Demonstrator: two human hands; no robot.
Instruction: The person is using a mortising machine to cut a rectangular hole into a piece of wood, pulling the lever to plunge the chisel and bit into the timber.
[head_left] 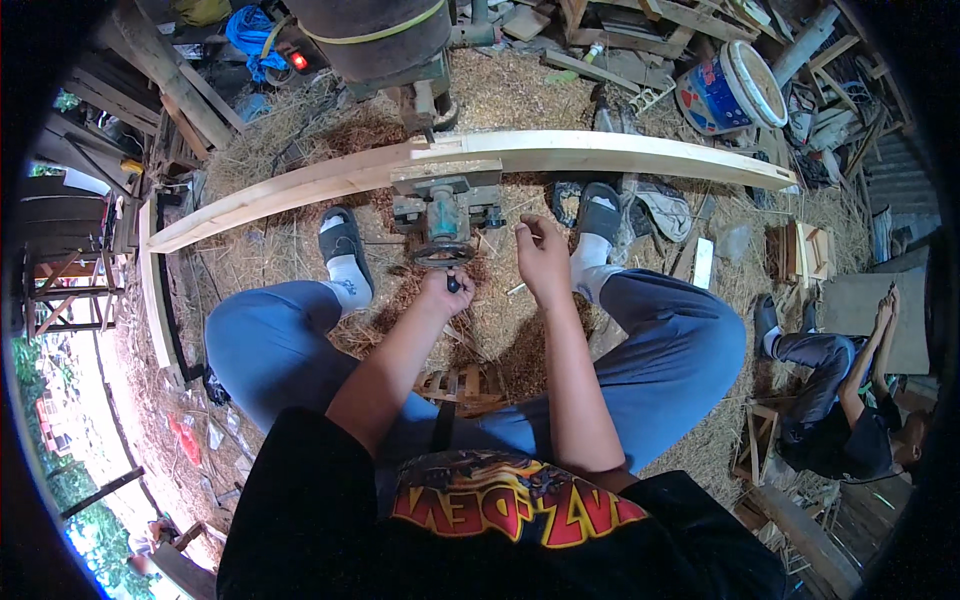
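Observation:
My left hand is closed around the black handle on the rim of a handwheel. The wheel belongs to a worn green and grey metal clamp between my feet. Against a wooden block at the far side of the clamp lies a long pale timber beam, stretching across the view from left to right. My right hand hovers to the right of the wheel, its fingers loosely bent and apart, with nothing in it. Beyond the beam stands a dark machine body, a narrow tool part reaching down toward the timber.
Sawdust and straw cover the ground. A white and blue bucket lies tilted at the far right, near scrap wood. Another person sits at the right. A red light glows beside the machine.

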